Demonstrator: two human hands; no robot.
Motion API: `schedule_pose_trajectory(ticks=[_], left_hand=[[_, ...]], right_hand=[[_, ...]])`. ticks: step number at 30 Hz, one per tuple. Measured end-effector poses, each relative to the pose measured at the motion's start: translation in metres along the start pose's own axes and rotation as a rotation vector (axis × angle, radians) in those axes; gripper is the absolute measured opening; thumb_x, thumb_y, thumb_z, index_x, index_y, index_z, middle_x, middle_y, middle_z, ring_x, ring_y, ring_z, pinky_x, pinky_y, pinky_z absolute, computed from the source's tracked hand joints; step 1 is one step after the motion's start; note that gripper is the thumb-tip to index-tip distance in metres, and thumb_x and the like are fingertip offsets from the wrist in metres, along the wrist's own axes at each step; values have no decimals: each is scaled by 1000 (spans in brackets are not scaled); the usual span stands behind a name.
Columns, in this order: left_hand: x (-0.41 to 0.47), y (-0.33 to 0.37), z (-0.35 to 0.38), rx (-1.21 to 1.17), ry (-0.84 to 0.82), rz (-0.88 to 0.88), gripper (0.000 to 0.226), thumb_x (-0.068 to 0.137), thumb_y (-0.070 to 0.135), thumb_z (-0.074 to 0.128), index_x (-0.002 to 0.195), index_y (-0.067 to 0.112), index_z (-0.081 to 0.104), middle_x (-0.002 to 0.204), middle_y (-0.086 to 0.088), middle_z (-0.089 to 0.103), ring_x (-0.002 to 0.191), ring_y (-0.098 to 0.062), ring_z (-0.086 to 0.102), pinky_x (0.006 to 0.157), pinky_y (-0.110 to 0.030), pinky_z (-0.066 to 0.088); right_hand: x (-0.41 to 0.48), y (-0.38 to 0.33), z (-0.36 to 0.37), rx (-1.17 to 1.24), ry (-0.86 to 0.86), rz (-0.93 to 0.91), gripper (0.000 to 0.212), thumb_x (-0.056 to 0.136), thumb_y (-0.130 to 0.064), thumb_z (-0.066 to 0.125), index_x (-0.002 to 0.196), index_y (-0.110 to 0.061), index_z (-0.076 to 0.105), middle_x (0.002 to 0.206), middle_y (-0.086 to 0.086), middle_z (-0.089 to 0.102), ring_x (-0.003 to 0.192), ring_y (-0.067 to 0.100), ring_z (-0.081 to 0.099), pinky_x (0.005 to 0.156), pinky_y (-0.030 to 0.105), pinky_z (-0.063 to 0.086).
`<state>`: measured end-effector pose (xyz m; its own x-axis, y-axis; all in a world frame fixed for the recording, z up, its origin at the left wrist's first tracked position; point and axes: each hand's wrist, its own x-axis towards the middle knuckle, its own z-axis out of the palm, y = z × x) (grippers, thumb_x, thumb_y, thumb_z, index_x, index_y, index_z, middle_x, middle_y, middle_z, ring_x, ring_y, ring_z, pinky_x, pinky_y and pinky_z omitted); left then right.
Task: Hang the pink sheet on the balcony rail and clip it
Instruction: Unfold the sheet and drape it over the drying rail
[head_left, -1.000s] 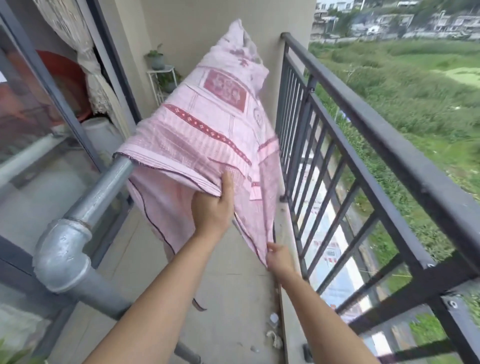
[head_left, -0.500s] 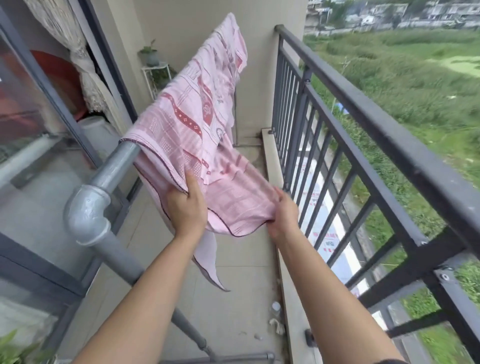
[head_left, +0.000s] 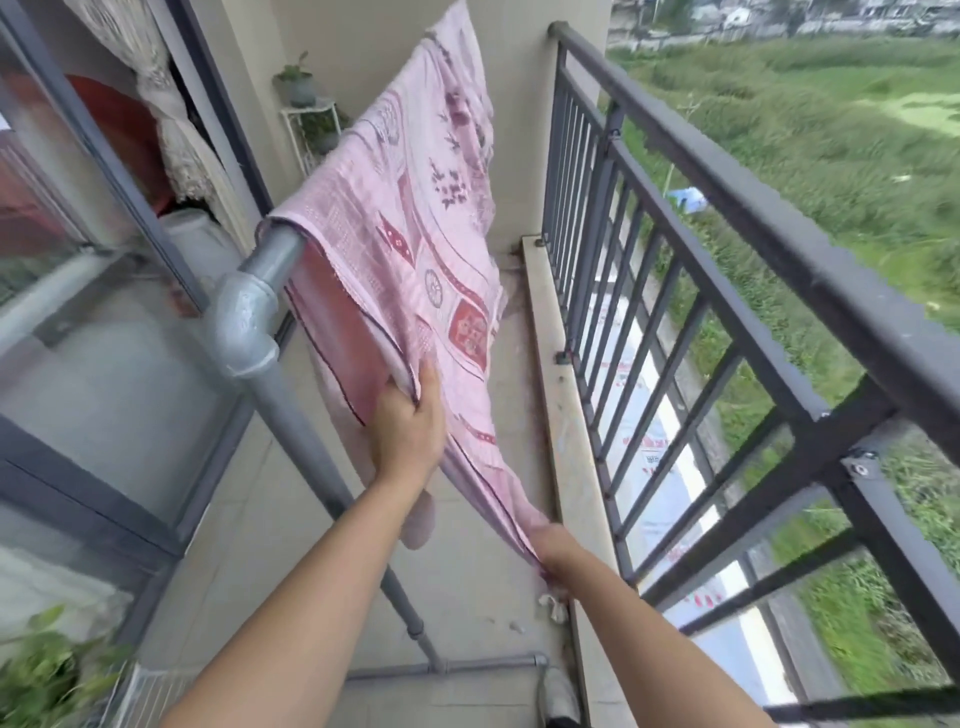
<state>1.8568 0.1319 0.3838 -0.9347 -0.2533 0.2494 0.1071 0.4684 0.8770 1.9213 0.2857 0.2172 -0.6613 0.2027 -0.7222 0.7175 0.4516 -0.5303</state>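
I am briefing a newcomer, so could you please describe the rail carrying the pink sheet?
On the balcony, between the glass doors and the dark barred railing, stands a grey round metal pipe rail. The pink patterned sheet drapes over it. Unlike the flat black railing, it is silvery and bends at an elbow joint.

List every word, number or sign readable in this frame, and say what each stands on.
No text can be read in this frame.
Red marks on the white strip below, seen through the black railing: probably lettering, too blurred to read.
Red square patch on the pink sheet: a printed motif, possibly a character, too unclear to tell.
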Motion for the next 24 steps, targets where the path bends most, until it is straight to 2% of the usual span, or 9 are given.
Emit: schedule_pose_trajectory(ticks=[2,4,6,9,12,15,17,21,24], left_hand=[[4,11,-8,-93,123,43,56,99,47,47,63,4,47,56,-8,52,66,-35,57,54,-28,36],[6,28,-16,-197,220,191,58,101,42,46,87,-13,57,84,-26,65,89,-38,63,69,-38,47],[0,45,-24,-240,174,345,47,102,29,46,89,-14,58,82,-24,65,81,-34,61,71,-39,46],[-23,42,-27,-69,100,323,38,96,28,48,66,4,47,54,6,47,60,-27,52,56,-31,32],[-30,25,-39,274,-120,197,46,100,43,39,69,10,46,57,1,46,68,-36,58,59,-33,35],[-25,44,-63,706,-321,280,72,95,68,25,57,10,48,56,-5,50,66,-33,58,58,-33,41],[-23,69,-81,662,-162,476,75,95,67,26,51,10,44,49,-2,48,56,-29,54,52,-33,41],[-9,112,-120,290,332,1006,45,97,40,53,58,18,52,56,2,52,53,-21,52,50,-35,40],[17,133,-151,408,447,850,24,93,34,56,94,13,65,92,-11,60,88,-28,56,73,-37,42]], right_hand=[[0,-7,-7,161,104,-52,22,97,-19,47,97,-8,66,89,13,61,70,25,58,46,18,39],[-1,-13,-14,512,185,-84,21,93,-22,52,97,-12,70,77,7,56,56,19,48,43,18,34],[1,-4,-17,624,227,-40,21,95,-19,49,105,-17,68,75,5,53,58,18,46,46,20,38],[-4,21,-4,206,110,47,24,100,-14,41,118,-14,58,77,6,54,63,17,53,51,24,49],[-4,32,6,-258,110,1,38,101,-13,39,134,-1,55,127,17,62,116,29,61,80,20,53],[-10,13,-1,-177,317,67,46,92,-27,48,134,-10,53,137,18,53,126,34,52,104,35,44],[-16,-14,-7,-38,405,-10,49,89,-34,50,133,-12,53,133,20,53,123,37,52,103,38,45],[-75,-100,-22,307,408,-552,37,96,-25,54,128,-8,60,127,9,63,117,22,58,94,24,41],[-126,-151,-31,457,303,-875,40,93,-17,57,133,-18,57,128,-5,60,110,9,59,94,26,48]])
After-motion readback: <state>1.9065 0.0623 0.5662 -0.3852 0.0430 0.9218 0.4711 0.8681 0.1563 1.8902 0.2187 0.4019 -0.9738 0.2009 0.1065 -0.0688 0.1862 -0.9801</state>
